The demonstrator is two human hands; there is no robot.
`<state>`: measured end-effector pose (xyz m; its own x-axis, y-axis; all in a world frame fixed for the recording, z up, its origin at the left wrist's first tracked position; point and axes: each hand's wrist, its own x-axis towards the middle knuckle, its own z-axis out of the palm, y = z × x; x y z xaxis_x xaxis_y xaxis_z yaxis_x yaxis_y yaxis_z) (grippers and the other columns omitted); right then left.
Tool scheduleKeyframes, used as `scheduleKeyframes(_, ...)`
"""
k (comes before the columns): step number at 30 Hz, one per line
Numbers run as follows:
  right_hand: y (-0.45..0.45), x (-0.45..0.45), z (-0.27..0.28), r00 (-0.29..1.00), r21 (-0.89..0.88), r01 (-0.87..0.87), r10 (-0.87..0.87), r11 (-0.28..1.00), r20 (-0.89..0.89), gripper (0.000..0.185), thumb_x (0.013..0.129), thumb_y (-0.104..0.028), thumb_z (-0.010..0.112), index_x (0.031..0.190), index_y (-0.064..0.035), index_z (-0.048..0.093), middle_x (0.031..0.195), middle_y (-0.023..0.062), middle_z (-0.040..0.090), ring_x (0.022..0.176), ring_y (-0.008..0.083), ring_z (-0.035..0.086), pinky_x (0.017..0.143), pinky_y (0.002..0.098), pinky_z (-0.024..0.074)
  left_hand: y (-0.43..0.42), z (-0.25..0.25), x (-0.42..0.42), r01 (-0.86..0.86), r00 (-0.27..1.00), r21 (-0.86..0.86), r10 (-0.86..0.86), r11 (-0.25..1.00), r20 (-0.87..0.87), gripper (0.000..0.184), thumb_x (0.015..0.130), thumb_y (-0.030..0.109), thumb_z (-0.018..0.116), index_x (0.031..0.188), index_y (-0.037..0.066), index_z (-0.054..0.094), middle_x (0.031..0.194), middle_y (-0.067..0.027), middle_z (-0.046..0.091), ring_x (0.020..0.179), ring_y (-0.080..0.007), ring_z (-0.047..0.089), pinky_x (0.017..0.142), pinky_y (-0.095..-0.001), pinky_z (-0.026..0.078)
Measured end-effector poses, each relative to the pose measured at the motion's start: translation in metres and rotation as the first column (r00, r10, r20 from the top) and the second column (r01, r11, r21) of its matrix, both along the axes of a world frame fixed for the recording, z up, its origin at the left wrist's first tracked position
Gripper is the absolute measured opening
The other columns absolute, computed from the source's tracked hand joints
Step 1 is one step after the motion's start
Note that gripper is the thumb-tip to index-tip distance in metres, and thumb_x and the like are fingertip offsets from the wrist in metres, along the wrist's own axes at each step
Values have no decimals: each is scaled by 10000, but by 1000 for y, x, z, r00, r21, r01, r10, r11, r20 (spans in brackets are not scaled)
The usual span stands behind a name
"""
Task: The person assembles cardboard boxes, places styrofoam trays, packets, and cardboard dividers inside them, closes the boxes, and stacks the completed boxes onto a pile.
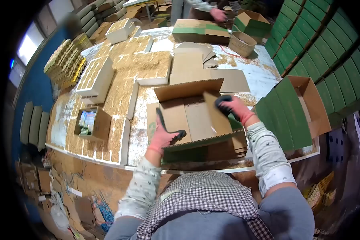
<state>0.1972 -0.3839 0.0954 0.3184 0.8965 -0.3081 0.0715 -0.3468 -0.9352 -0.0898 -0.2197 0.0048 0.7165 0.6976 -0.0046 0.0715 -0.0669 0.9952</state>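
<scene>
An open cardboard box (188, 115) with green printing sits in front of me, its far flap (190, 89) standing up. My left hand (165, 134), in a pink glove with dark fingertips, is at the box's near left side with thumb and fingers spread wide. On the right, my right hand (235, 109), gloved alike, has bent fingers at the edge of the right flap (216, 112), which tilts inward; slight blur softens the fingertips. Under the box lie flattened cardboard sheets (228, 149).
Foam blocks (154, 66) and a small box of packets (93, 123) cover the left. Egg trays (65, 64) are stacked behind them. Green cartons (282, 114) stand at right, beside a wall of green boxes (308, 44). Across the table, a person's gloved hand (218, 15) is near a long box (201, 31).
</scene>
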Motion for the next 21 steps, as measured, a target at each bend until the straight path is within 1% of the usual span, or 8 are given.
scheduleKeyframes(3, -37, 1, -119, 852, 292, 453, -313, 842, -420, 553, 886, -339, 588, 1298, -23, 398, 1192, 130, 535, 1110, 191, 520, 921, 343, 446, -17, 42, -17, -41, 999, -300, 31, 953, -38, 1066, 645, 38, 804, 1450, 80, 106, 1103, -118, 567, 901, -183, 596, 730, -278, 517)
scheduleKeyframes(4, -43, -24, -83, 982, 104, 132, -144, 986, 121, 697, 881, -354, 578, 1398, -20, 251, 1360, 151, 387, 1272, 230, 367, 1049, 336, 318, -8, 24, -25, -32, 999, -126, 31, 992, -9, 1013, 662, 70, 800, 1441, 74, 153, 1083, -102, 577, 870, -168, 601, 692, -269, 515)
scheduleKeyframes(8, -96, -106, 20, 964, 310, 149, -208, 939, 166, 1095, 706, -304, 764, 1457, -24, 18, 1522, 133, 51, 1397, 210, 52, 1124, 308, 70, -10, 69, -2, 235, 968, -119, -222, 965, 117, 799, 747, 188, 747, 1394, 40, 302, 971, -50, 611, 728, -106, 587, 572, -235, 479)
scheduleKeyframes(9, -114, -114, 66, 738, 255, 268, -368, 929, 566, 1072, 667, -242, 793, 1457, -31, 100, 1511, 144, 115, 1396, 220, 77, 1126, 333, 80, -17, 82, 10, 291, 957, -112, -288, 950, 40, 767, 762, 198, 729, 1386, 33, 316, 948, -35, 614, 710, -90, 574, 561, -227, 466)
scheduleKeyframes(12, -183, -108, 106, 625, 393, 689, -774, 609, 103, 927, 698, -159, 755, 1438, -48, 207, 1464, 144, 258, 1327, 260, 298, 1090, 371, 248, -26, 90, 101, 450, 893, -265, -419, 853, 167, 537, 848, 237, 628, 1292, 7, 430, 974, -49, 601, 726, -115, 581, 589, -240, 481)
scheduleKeyframes(14, -236, -101, 150, 384, 404, 861, -916, 308, -120, 844, 746, -162, 710, 1433, -63, 229, 1446, 143, 299, 1283, 269, 379, 1065, 369, 312, -97, 183, 151, 569, 820, -740, -174, 359, 546, 365, 940, 235, 456, 1249, 42, 476, 1116, -84, 558, 919, -194, 578, 781, -331, 486)
scheduleKeyframes(17, -301, -70, 182, 302, 634, 771, -909, 54, -289, 760, 801, -175, 651, 1432, -75, 238, 1436, 141, 315, 1255, 272, 409, 1058, 357, 324, -131, 180, 287, 625, 696, -40, -534, 780, 480, 435, 894, 192, 544, 1284, 29, 443, 1121, -88, 568, 962, -168, 540, 841, -290, 441)
scheduleKeyframes(21, -355, 20, 84, 292, 655, 747, -830, -112, -475, 650, 874, -193, 573, 1430, -92, 251, 1422, 140, 337, 1218, 277, 450, 1049, 341, 340, -142, 97, 387, 784, 583, 20, -749, 620, 315, 596, 859, 189, 614, 1371, 35, 350, 1242, -95, 513, 1094, -175, 476, 949, -282, 375)
